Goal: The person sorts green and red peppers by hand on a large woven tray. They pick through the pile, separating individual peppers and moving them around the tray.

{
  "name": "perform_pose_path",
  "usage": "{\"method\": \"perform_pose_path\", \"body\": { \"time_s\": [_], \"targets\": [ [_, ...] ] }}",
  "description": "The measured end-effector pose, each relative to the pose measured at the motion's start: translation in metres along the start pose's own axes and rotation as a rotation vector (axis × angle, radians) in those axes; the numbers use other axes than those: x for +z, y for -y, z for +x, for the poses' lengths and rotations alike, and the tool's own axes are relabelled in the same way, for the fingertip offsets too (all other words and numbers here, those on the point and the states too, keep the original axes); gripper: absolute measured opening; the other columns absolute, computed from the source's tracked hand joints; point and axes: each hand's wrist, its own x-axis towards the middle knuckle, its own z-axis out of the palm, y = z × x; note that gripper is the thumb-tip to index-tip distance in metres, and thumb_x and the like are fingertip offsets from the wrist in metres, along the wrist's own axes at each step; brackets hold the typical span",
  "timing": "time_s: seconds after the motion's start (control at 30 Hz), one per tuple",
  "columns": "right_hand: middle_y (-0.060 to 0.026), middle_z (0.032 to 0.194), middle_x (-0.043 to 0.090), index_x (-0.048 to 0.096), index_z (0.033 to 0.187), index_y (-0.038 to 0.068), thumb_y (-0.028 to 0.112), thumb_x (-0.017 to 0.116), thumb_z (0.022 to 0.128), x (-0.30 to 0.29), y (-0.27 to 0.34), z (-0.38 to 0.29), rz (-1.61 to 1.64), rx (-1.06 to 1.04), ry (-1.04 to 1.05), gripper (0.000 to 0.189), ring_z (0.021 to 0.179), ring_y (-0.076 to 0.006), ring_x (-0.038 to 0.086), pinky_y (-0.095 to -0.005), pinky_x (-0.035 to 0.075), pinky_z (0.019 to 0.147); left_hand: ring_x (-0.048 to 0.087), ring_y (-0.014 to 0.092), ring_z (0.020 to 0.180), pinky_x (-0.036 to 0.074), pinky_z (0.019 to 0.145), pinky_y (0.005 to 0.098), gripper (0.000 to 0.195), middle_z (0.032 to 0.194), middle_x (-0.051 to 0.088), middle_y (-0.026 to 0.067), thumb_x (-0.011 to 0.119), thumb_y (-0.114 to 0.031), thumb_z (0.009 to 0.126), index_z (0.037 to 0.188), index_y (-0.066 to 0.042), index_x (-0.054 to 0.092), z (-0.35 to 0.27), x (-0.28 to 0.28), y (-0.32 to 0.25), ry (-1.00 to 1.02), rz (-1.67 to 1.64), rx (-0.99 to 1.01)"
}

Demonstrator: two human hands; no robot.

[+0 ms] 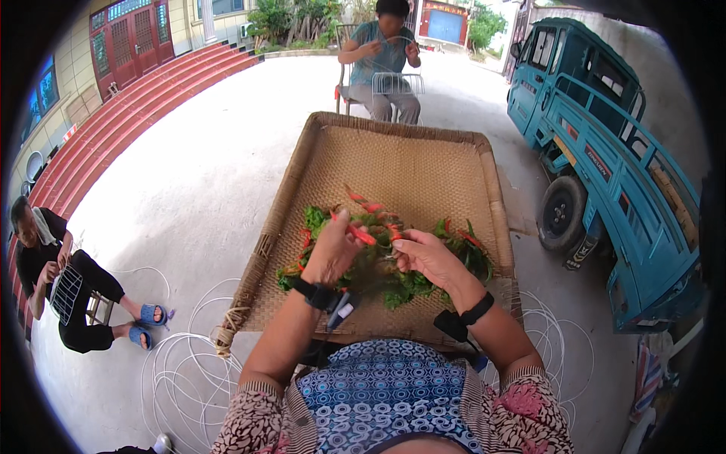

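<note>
My left hand (332,249) pinches a red chili pepper (363,235) between thumb and fingers. My right hand (429,255) grips the near end of a strand of red chili peppers (371,207), which stretches away from me over the tray. A thin cord or stem seems to show between my hands, too blurred to tell. Both hands are above a large woven bamboo tray (405,164). Leafy green plants (404,292) with more red peppers (472,239) among them lie around and below my hands. Each wrist wears a black band.
Beyond the tray a seated person (374,62) handles a white wire frame (398,83). Another person (51,272) sits at left with a wire rack (66,294). Loose white wire coils (187,363) lie on the concrete. A blue cargo tricycle (595,142) stands at right, red steps (147,108) at left.
</note>
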Motion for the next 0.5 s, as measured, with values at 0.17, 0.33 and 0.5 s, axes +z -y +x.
{"method": "perform_pose_path", "body": {
  "time_s": [0.17, 0.33, 0.5],
  "targets": [
    [-0.0064, 0.092, 0.060, 0.053, 0.113, 0.000, 0.021, 0.064, 0.089, -0.040, 0.005, 0.021, 0.088, -0.179, -0.049, 0.034, 0.075, -0.0131, 0.059, -0.0282, 0.050, 0.066, 0.056, 0.018, 0.088, 0.047, 0.075, 0.0312, 0.029, 0.102, 0.055, 0.0096, 0.050, -0.025, 0.097, 0.116, -0.002, 0.046, -0.031, 0.009, 0.011, 0.090, 0.058, -0.040],
    [-0.0104, 0.112, 0.056, 0.048, 0.122, 0.000, 0.026, 0.066, 0.087, -0.047, -0.009, 0.025, -0.042, -0.293, -0.484, 0.048, 0.096, -0.0158, 0.059, -0.0300, 0.049, 0.068, 0.057, 0.020, 0.097, 0.050, 0.082, 0.0326, 0.036, 0.108, 0.054, 0.0083, 0.049, -0.018, 0.097, 0.129, -0.003, 0.041, -0.045, 0.015, 0.020, 0.105, 0.139, 0.018],
    [-0.0022, 0.084, 0.062, 0.058, 0.111, 0.004, 0.028, 0.053, 0.094, 0.019, -0.013, -0.014, -0.565, -0.053, 0.057, 0.030, 0.071, -0.0101, 0.060, -0.0237, 0.046, 0.058, 0.059, 0.019, 0.092, 0.053, 0.074, 0.0314, 0.025, 0.104, 0.054, 0.0084, 0.048, -0.015, 0.097, 0.119, -0.004, 0.049, -0.041, 0.005, 0.029, 0.176, 0.135, 0.033]
  ]
}}
